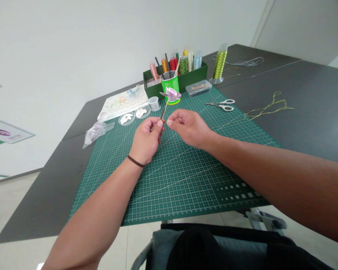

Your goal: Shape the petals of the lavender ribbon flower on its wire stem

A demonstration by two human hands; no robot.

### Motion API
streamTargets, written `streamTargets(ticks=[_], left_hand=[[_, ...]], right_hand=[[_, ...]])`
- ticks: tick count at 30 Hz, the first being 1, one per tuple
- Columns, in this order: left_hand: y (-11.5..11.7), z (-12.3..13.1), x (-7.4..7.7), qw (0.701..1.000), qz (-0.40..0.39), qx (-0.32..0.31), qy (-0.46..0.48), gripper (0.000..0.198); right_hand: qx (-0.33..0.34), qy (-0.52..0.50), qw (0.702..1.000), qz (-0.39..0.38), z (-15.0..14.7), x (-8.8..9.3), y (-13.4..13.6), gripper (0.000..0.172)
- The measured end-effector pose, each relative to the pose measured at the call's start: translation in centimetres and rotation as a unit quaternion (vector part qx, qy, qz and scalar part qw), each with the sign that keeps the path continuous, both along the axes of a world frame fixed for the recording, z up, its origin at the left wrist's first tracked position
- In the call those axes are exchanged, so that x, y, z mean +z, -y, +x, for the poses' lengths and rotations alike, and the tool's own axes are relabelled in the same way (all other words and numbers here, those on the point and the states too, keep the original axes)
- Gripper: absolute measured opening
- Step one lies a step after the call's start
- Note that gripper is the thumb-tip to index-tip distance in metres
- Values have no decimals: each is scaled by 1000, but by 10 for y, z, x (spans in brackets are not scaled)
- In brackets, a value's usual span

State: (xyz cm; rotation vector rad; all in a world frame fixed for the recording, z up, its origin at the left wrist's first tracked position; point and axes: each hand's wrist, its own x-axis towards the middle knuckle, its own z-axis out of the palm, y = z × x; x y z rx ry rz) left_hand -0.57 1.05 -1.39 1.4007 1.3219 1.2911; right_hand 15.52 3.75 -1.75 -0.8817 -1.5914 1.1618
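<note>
My left hand (148, 139) is closed, thumb and fingers pinching the thin dark stem (163, 112) of a lilac flower (172, 94). The flower points up and away from me, in front of a green can. Close on the right, my right hand (190, 128) has its thumb and forefinger pressed together beside the stem. Whatever those fingertips hold is too fine to make out. Both hands are above the green cutting mat (169, 180).
Behind the hands stand the green can (169, 84) of sticks, a box (193, 75) of thread spools and a clear case (198, 87). Scissors (224, 105), a yellow-green spool (220, 65) and loose thread (270, 107) are right; petal dishes (126, 119), a plastic bag (95, 133) and a white pad (121, 103) left.
</note>
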Motion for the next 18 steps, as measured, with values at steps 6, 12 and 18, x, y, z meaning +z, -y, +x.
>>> streamTargets(ticks=[6, 12, 18], left_hand=[[0, -1, -1, 1000, 3, 0, -28, 18], [2, 0, 1, 998, 18, 1, -52, 14], [2, 2, 2, 999, 2, 9, -47, 13]], right_hand=[[2, -4, 1000, 5, 0, -1, -1, 15], [5, -8, 1000, 5, 0, -2, -1, 15], [11, -12, 1000, 0, -1, -5, -3, 16]])
